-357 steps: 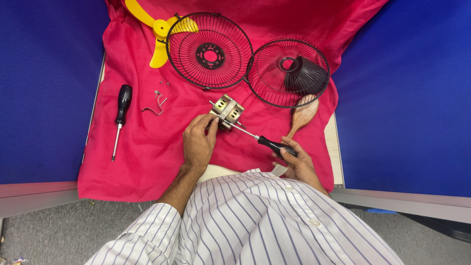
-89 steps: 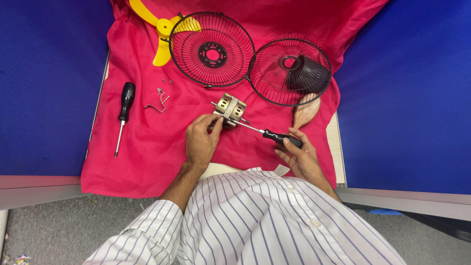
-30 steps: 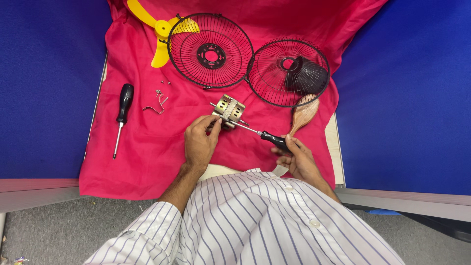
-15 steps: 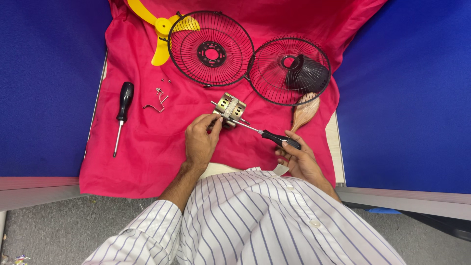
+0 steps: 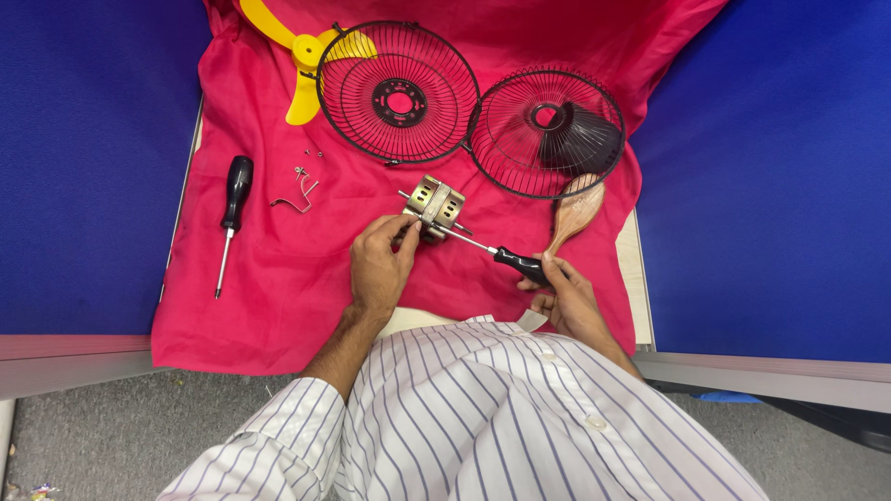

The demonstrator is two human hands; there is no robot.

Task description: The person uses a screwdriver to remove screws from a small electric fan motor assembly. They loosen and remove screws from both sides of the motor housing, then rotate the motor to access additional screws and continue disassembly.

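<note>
A small brass-coloured fan motor [image 5: 434, 205] lies on the red cloth [image 5: 278, 269]. My left hand [image 5: 380, 264] grips its near side and steadies it. My right hand [image 5: 566, 297] holds a black-handled screwdriver [image 5: 506, 258] whose shaft points up-left, its tip against the motor. A second black-handled screwdriver [image 5: 232, 215] lies alone on the cloth at the left. Small screws and a bent wire clip [image 5: 299, 190] lie between that screwdriver and the motor.
Two black wire fan grilles [image 5: 397, 93] [image 5: 546, 132] lie at the back, the right one over a dark cone-shaped housing [image 5: 580, 139]. A yellow fan blade [image 5: 302, 56] is at the back left. A wooden handle [image 5: 575, 211] lies near my right hand. Blue partition walls [image 5: 83, 139] flank the table.
My right hand and the screwdriver handle have shifted slightly; the tip stays at the motor. My left hand and the motor hold their place.
</note>
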